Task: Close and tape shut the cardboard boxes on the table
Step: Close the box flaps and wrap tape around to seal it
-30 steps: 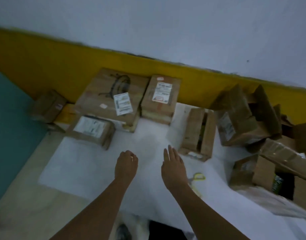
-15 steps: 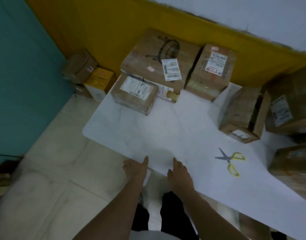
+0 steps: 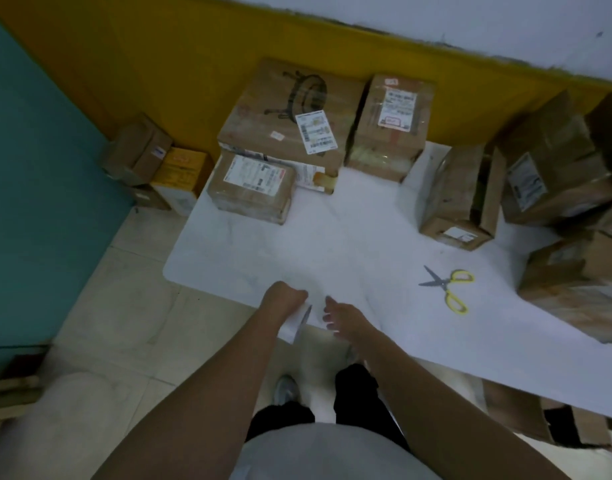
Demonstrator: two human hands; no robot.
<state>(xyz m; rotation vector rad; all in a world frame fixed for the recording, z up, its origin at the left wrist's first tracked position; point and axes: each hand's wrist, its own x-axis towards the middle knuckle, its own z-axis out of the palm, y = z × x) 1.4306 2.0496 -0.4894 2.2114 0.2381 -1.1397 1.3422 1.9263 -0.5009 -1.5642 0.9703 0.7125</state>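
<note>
Cardboard, brown, several lots on a table under a white sheet point(image 3: 332, 244). Item one: the large box point(image 3: 290, 109) with the printed drawing, at the back against the yellow wall, flaps down. Item two: the labelled box point(image 3: 391, 126) just beside it to the right, shiny with tape. Item three: the small box point(image 3: 252, 188) in front of the large one, touching it, also closed. Item four: the open box point(image 3: 456, 199) further right, its two top flaps parted with a dark gap between them; this is the one that looks to need your attention. Item five: a pile of boxes point(image 3: 553, 168) at the right edge, some with flaps loose. Item six: yellow-handled scissors point(image 3: 446, 285) lying blades apart on the sheet, near the open box. No roll of tape shows anywhere in view. Your left hand point(image 3: 283, 299) is curled at the near edge of the table and appears to grip a lifted fold of the sheet; your right hand point(image 3: 346, 317) hangs just beside it, fingers loosely bent, holding nothing. Judged step: between boxes, none in hand. The next move calls for finding tape, then reaching well forward and right to the open box and pressing its flaps together.
</note>
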